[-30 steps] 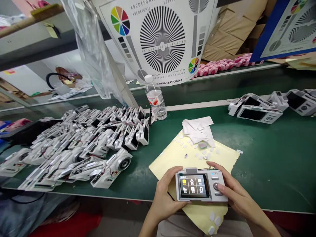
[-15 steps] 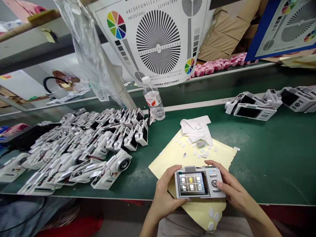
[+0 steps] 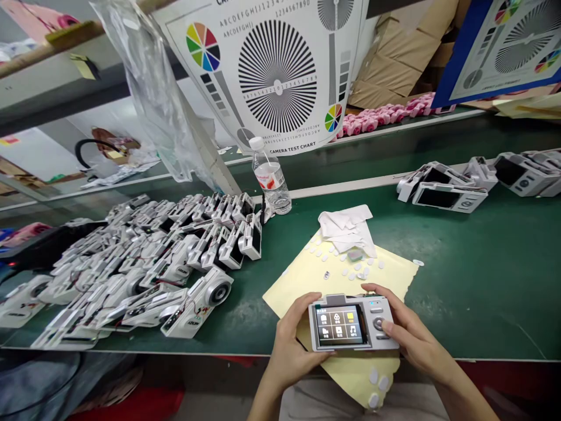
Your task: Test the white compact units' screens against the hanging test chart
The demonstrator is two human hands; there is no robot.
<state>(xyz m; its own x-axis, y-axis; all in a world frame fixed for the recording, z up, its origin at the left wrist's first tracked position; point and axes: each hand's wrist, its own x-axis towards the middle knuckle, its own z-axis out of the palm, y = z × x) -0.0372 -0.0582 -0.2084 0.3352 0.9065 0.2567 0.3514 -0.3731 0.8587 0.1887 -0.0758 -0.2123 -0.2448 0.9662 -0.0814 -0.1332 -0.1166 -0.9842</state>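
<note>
A white and grey camera point(image 3: 370, 345) is held level between both hands near the table's front edge, its lit screen facing me with a menu of icons, the top right one yellow. My left hand point(image 3: 290, 342) grips its left end, thumb along the bottom edge. Around the right end is my right hand point(image 3: 414, 336), its thumb on the round button pad and its index finger along the top. Beneath lies a yellow sheet point(image 3: 302, 275) with small white oval pieces and a crumpled white cloth point(image 3: 346, 228).
Many white cameras point(image 3: 175, 263) are piled on the green table point(image 3: 460, 269) at left. More cameras point(image 3: 451, 196) stand at back right. A water bottle point(image 3: 272, 181) stands upright near a hanging test chart point(image 3: 277, 82). Pink items point(image 3: 381, 117) line the shelf behind.
On the camera's screen, the yellow highlight has moved from the top middle icon to the top right one. Both hands keep their grip, and the whole view has shifted slightly.
</note>
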